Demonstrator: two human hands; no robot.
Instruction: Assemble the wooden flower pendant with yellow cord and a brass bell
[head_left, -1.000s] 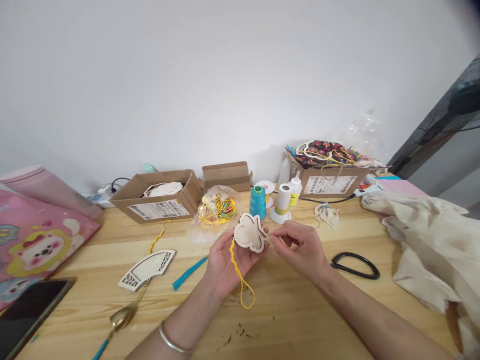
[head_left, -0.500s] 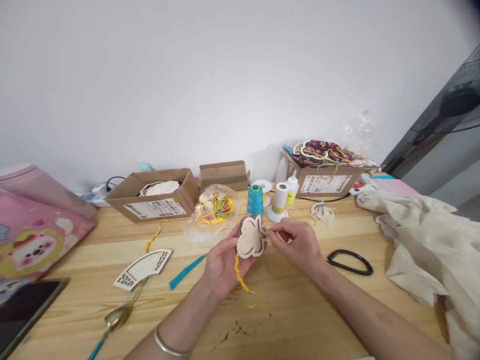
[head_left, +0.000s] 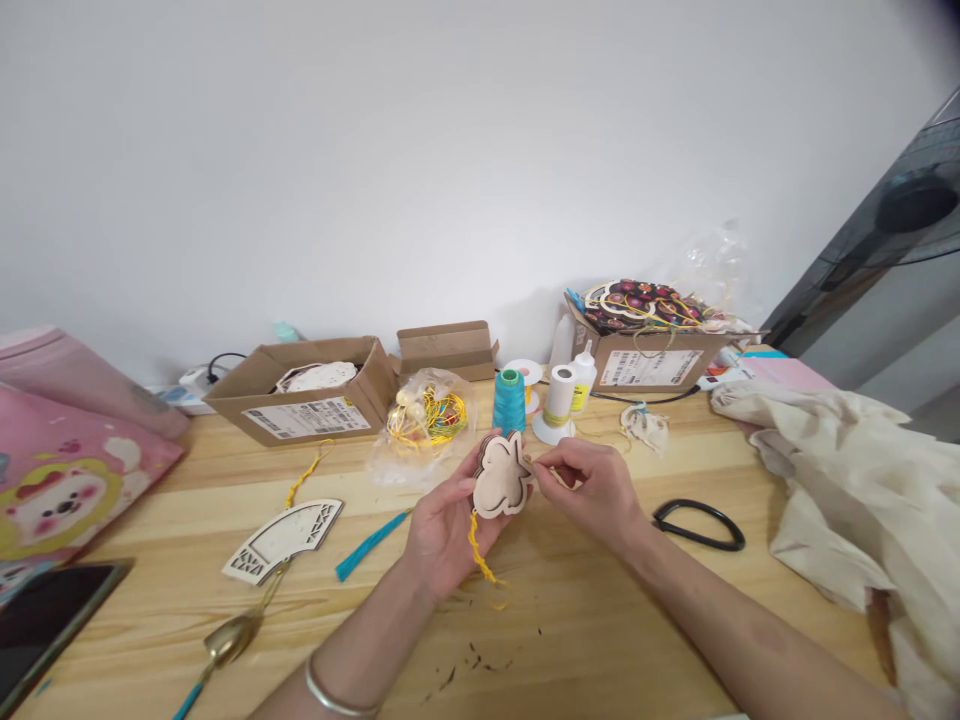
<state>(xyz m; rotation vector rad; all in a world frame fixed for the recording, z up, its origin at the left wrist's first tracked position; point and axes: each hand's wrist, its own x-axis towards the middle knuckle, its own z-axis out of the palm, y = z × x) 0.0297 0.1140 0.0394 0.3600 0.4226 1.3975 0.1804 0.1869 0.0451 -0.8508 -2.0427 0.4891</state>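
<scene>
A stack of pale wooden cloud- or flower-like cutouts [head_left: 499, 480] lies in my left hand [head_left: 442, 535], whose fingers and thumb close round it. From its lower left edge hangs a braided yellow cord [head_left: 480, 552]. At its right edge is my right hand [head_left: 589, 488], thumb and forefinger pinched together; what they hold, if anything, is too small to make out. Behind the cutouts stands a teal thread spool [head_left: 509, 402]. A teal tassel [head_left: 373, 545] lies on the table left of my left hand.
Left are a fan-shaped wooden piece [head_left: 285, 540], a gold spoon-like object [head_left: 231, 637], a phone [head_left: 52, 625] and a cardboard box [head_left: 304, 415]. Behind are a bag of yellow cords [head_left: 427, 420] and a glue bottle [head_left: 584, 377]. Right are a black ring [head_left: 699, 525] and cream cloth [head_left: 847, 500].
The hands and the wooden cutouts have barely moved. The view has shifted very slightly, so things on the left appear a little further left.
</scene>
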